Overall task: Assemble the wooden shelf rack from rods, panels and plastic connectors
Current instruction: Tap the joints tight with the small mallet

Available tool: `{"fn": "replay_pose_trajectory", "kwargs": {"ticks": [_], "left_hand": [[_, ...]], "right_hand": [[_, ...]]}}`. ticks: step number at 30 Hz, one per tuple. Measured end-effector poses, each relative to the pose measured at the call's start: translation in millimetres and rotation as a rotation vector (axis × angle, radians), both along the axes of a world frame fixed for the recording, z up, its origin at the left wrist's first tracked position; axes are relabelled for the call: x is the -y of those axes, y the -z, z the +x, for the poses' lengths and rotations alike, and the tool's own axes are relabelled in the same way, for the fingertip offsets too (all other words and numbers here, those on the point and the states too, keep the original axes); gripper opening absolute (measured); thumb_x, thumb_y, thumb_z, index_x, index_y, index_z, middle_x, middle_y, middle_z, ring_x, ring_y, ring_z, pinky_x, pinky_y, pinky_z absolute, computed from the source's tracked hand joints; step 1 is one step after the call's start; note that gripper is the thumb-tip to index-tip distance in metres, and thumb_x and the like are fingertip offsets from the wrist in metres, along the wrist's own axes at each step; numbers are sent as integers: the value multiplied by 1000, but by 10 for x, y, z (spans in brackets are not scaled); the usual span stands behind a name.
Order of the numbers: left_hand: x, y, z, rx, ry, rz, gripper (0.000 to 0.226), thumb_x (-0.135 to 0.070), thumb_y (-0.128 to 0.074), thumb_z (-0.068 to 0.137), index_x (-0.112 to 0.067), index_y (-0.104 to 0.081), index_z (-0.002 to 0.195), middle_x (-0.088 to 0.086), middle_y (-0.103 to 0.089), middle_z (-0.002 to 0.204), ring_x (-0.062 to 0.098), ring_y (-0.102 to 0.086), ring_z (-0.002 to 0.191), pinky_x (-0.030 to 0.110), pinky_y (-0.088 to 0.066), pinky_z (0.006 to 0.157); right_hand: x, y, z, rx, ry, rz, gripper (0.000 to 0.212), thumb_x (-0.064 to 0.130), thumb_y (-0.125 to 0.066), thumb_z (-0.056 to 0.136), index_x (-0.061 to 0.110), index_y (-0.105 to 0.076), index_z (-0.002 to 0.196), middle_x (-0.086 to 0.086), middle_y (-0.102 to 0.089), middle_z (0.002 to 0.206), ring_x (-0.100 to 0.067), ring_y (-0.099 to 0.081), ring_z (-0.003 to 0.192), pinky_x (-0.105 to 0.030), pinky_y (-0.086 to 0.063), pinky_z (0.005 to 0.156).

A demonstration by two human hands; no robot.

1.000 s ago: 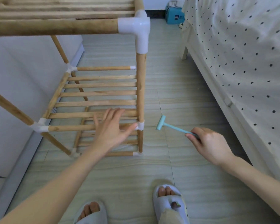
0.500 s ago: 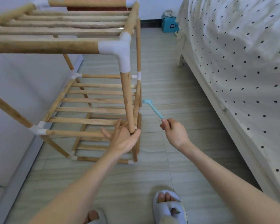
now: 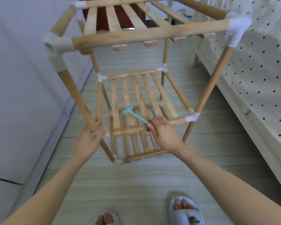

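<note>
Head view: we see the wooden shelf rack standing on the tiled floor between a pale wall panel and a dotted bed cover, tipped toward us, presumably so its joints can be checked. Our left hand is wrapped around the near-left upright rod just above the middle tier's corner, apparently to steady the frame. Our right hand rests on the middle tier's front rod while pinching the handle of a small blue mallet, kept ready, we judge, for tapping rods into the white plastic connectors.
</note>
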State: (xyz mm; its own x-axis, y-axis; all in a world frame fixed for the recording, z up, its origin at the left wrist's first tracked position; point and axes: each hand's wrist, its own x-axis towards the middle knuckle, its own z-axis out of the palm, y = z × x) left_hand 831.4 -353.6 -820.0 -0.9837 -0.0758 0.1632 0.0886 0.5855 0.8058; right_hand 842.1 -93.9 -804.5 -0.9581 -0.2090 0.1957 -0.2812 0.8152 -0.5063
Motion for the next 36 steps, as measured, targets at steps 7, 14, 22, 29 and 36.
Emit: {"fn": "replay_pose_trajectory", "kwargs": {"ticks": [7,14,22,29,36], "left_hand": [[-49,135,329,131,-206,-545,26,-17,-45,93,-7,-67,100,18,-68,100,38,-62,91,42,-51,72],[-557,-147,162,-220,384,-818,49,-29,-41,96,-15,-37,143,9,-38,147,30,-29,138,54,-22,110],[-945,-34,-154,52,284,-1034,48,-44,-12,99,-41,-16,146,-5,-16,157,21,-14,144,52,-13,112],[-1223,-6,97,-45,239,-917,45,-38,-24,100,-31,-36,143,-2,-34,151,25,-28,137,42,-24,103],[-1237,46,68,-5,246,-870,46,-40,-16,100,-35,-34,143,-8,-27,153,22,-16,142,44,-3,112]], "right_hand": [[64,-20,505,17,210,-471,28,20,-37,100,8,-62,94,0,-59,78,-16,-55,75,-24,-37,67],[-586,332,1373,91,335,-257,27,16,-44,97,25,-46,71,7,-36,42,-7,-33,46,-35,-33,55],[-1011,425,1537,71,602,-447,34,18,-47,96,19,-44,62,7,-36,44,-9,-32,45,-18,-27,47],[-1168,191,1109,-104,1110,-1478,38,31,-25,104,16,-41,73,7,-24,46,-5,-20,32,-17,-19,36],[-1023,184,929,155,978,-1626,40,32,-23,104,17,-31,68,3,-20,49,-5,-18,29,-12,-14,34]]}}
